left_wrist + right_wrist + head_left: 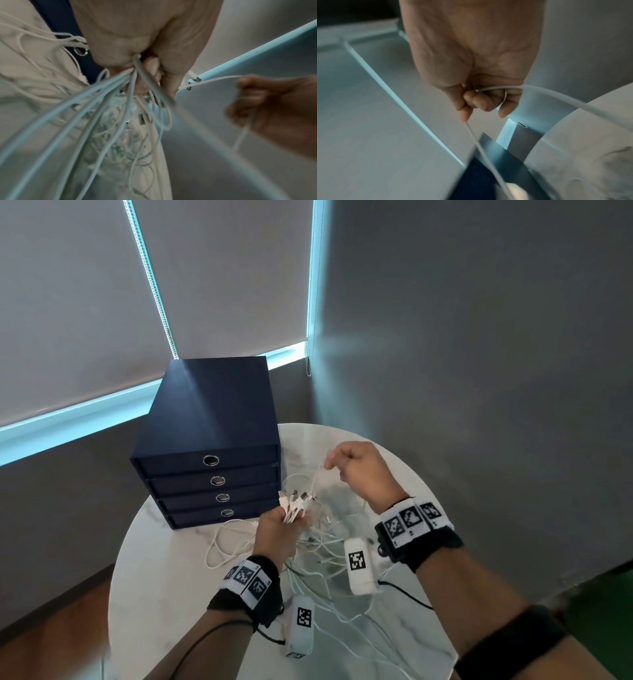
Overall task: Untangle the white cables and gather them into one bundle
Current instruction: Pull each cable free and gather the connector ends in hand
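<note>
The left hand point(275, 534) has its fingers curled tight round a bunch of thin white cables point(322, 542), which spill over the near side of the round white table point(164, 587). The right hand point(363, 470) pinches one white cable up high, right of the dark blue box of drawers point(209, 453).

This is looking like an office corner: a dark navy four-drawer cardboard file box with round metal pulls point(209, 460) is sitting just left of the gripping hands on a round white marble-look table point(164, 577), beyond them grey roller blinds point(222, 268) are covering windows between plain grey walls.
</note>
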`<state>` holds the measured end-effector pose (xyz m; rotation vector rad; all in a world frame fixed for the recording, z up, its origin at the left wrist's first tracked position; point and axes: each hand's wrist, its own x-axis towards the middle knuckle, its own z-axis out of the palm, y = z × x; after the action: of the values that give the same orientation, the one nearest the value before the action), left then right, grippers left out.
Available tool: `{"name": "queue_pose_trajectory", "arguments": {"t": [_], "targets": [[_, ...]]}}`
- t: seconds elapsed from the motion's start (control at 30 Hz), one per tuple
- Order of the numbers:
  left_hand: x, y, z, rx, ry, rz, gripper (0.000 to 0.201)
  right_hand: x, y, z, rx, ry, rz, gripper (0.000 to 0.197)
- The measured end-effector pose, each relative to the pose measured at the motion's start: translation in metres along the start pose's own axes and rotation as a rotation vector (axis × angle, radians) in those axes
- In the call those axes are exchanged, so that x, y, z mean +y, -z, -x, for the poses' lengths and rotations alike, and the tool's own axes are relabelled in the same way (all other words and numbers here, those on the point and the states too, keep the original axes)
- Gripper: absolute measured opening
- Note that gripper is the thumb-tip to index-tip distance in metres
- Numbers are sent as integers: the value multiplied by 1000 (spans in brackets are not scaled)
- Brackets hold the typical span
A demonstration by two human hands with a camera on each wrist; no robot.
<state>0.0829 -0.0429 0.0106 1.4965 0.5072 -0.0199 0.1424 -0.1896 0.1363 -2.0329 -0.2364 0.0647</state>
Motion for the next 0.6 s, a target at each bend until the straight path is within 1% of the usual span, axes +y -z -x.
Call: {"name": "queue_pose_trajectory", "arguments": {"t": [0.1,0.2,0.3,0.33,0.37,0.4,0.43,0.47,0.5,0.57,0.6], "targets": [[-6,7,5,-15,-21,-33,23,-32,22,-7,204,29,-278,35],[-9,10,5,-3,-16,-38,23,-55,44,-9,337,85,-503,30],[-6,9,1,3,1,-32,22,-55,57,-12,468,101,-643,29],[-6,8,0,10,-2,-12,22,-49,60,-14,511,75,-663,29],[-5,8,0,26,-5,21,22,-39,64,-16,552,31,-631,29],[-5,8,0,46,-4,57,20,-28,69,-19,582,-25,-529,28],[-5,9,1,60,1,86,18,-14,75,-22,581,-94,-343,25],[-6,11,2,65,0,100,17,0,81,-24,530,-170,-99,19],[-7,13,2,68,-6,93,17,13,84,-24,433,-248,161,15],[-6,14,3,68,-31,43,18,37,79,-16,212,-414,645,28],[-5,13,3,62,-49,15,20,43,71,-8,138,-445,808,36]]}}
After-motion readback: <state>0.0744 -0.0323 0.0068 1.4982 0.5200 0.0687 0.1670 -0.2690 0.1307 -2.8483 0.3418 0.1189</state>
